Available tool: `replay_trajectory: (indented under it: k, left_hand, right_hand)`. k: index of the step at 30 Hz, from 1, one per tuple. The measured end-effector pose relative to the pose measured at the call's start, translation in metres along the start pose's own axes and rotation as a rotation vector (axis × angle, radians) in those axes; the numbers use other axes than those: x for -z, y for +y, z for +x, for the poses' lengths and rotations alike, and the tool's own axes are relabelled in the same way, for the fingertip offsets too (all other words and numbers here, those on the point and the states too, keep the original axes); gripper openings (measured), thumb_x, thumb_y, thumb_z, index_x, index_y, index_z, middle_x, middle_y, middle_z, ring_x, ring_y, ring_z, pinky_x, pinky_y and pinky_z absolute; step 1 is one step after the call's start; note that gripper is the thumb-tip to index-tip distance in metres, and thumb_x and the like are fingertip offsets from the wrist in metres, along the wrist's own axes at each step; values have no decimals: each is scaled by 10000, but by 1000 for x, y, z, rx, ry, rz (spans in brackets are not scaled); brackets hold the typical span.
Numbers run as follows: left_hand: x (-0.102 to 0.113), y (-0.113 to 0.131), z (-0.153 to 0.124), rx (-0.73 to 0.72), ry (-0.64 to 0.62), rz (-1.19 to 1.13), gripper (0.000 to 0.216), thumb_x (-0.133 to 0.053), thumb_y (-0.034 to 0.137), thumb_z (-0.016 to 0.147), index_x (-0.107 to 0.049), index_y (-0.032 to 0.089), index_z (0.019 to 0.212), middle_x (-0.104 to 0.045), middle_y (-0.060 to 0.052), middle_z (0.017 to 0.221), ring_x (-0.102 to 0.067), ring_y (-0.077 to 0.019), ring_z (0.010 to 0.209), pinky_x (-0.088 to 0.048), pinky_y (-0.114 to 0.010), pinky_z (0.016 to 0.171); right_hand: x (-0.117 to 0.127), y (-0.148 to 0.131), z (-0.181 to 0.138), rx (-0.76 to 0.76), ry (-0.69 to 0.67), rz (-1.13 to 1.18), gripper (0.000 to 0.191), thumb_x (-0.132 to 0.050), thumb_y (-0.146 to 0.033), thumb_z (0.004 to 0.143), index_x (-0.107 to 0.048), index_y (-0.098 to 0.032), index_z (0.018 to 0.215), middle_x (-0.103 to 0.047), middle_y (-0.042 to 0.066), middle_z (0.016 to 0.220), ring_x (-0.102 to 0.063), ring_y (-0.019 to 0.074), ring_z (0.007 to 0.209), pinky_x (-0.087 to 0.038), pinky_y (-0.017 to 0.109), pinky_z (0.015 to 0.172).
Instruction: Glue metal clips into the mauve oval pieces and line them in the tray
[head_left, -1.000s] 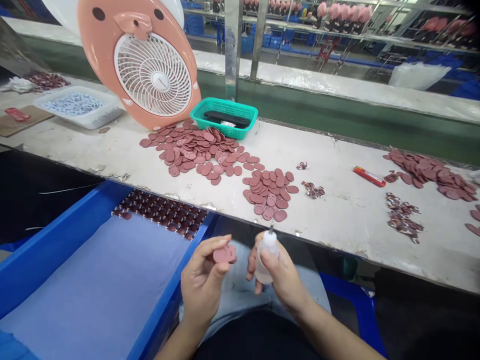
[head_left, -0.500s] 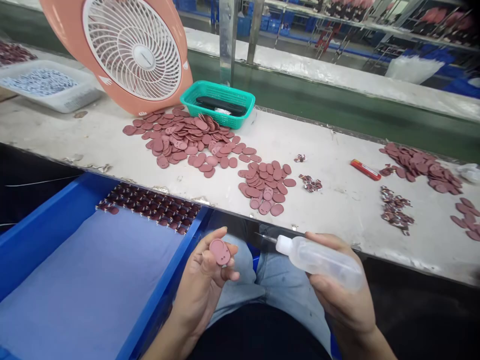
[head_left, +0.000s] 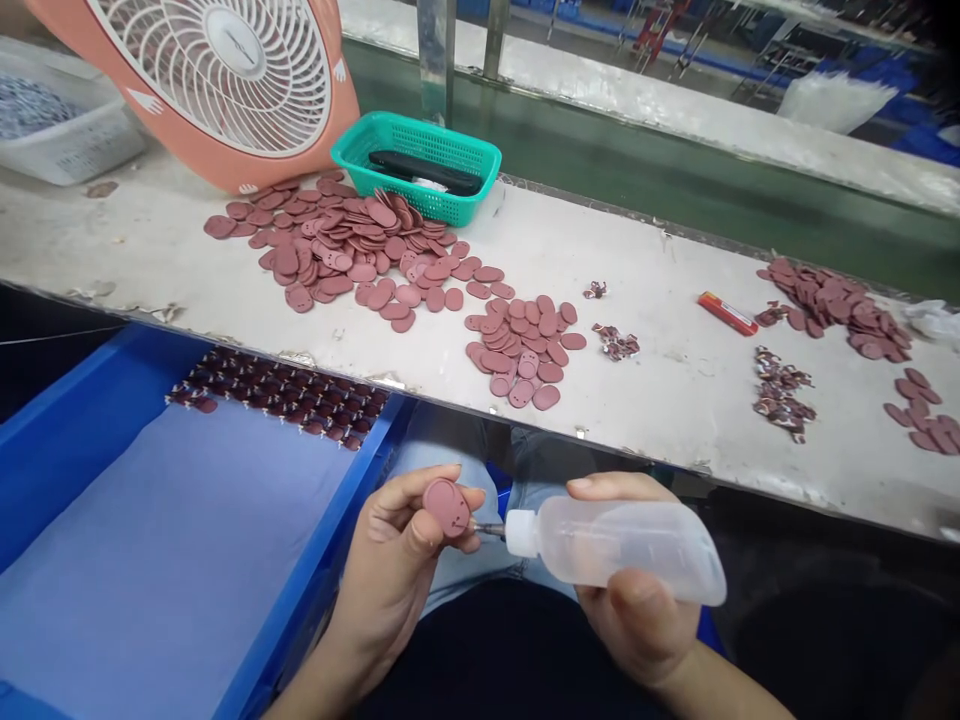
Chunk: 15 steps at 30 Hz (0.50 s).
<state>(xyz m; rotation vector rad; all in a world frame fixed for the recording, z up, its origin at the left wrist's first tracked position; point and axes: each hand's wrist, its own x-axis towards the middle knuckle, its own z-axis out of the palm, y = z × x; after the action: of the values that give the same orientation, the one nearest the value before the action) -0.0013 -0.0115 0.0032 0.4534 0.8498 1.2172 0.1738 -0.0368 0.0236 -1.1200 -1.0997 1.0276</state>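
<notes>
Between the thumb and fingers of my left hand (head_left: 397, 560) is a reddish-brown oval piece (head_left: 447, 507) with small holes near its lower end. My right hand (head_left: 637, 590) is wrapped round a translucent squeeze bottle (head_left: 630, 545) with a white cap and a thin metal needle tip (head_left: 489, 529). The bottle lies nearly level, its tip pointing left. That tip is at the holed end of the oval piece; whether it touches, I cannot tell. Both hands are above my lap, in front of the bench.
A blue tray (head_left: 285, 610) at left holds rows of dark pieces (head_left: 277, 395). On the bench (head_left: 652, 270) lie oval piece piles (head_left: 517, 350), small brown-white parts (head_left: 781, 392), a red marker-like stick (head_left: 727, 313), a green basket (head_left: 480, 205) and an orange fan (head_left: 341, 80).
The bottle has moved left and down, bringing its needle tip to the oval piece. My left hand still holds the piece, now turned slightly. The camera view has shifted a little.
</notes>
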Motion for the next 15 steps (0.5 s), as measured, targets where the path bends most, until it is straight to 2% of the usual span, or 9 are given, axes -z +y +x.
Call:
replay_trajectory:
  k: [11,15]
  left_hand:
    - [-1,-1,0,13,-18,3,325,-884,435,630,-819,275,906,-812,-38,773,-700,-111,578,-573,-164,577]
    - [-1,1,0,15,-24,5,333,-883,442,629,-820,271,907,-812,-44,773,-693,-112,551,-573,-174,573]
  right_hand:
    - [-2,-7,4,-6,-79,29,287,-680,-493,874,-677,-321,1103,-682,37,778,-551,151,473,-440,316,419]
    - [0,-3,1,-27,-86,-15,335,-674,-546,853,-662,-306,1087,-676,50,765,-592,193,516,-481,363,460]
